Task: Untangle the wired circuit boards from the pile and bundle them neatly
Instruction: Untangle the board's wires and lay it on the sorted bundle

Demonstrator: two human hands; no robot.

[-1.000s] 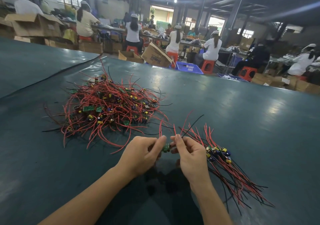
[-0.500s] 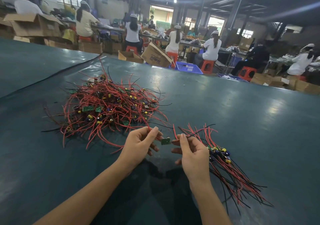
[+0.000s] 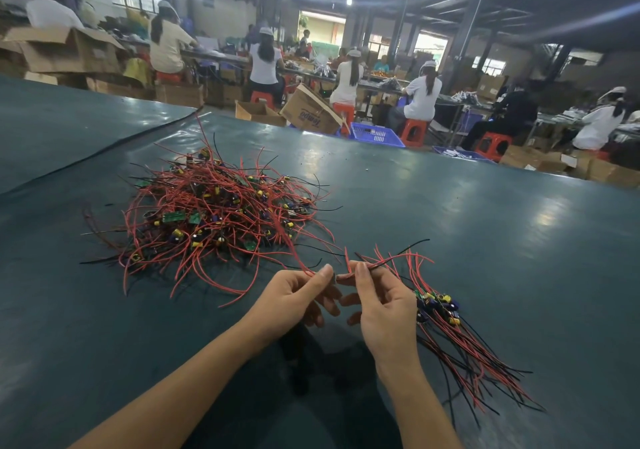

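A tangled pile (image 3: 214, 216) of small circuit boards with red and black wires lies on the dark green table (image 3: 485, 240), ahead and left. To the right lies a straightened bundle (image 3: 460, 337) of boards, wires trailing toward me. My left hand (image 3: 294, 296) and my right hand (image 3: 384, 306) meet between pile and bundle and pinch one small wired board (image 3: 335, 277) from both sides. The left pinches its red wire, which runs back into the pile. The right pinches the wires that arch over the bundle. The board is mostly hidden by my fingertips.
The green mat has a raised fold (image 3: 104, 150) at the far left. Beyond the table's far edge stand cardboard boxes (image 3: 308, 109), a blue crate (image 3: 375, 135) and red stools, with several seated people working at benches.
Both hands have lifted away from me toward the pile with the small board pinched between them. The board's wires now arch right over the bundle. The view has tilted slightly.
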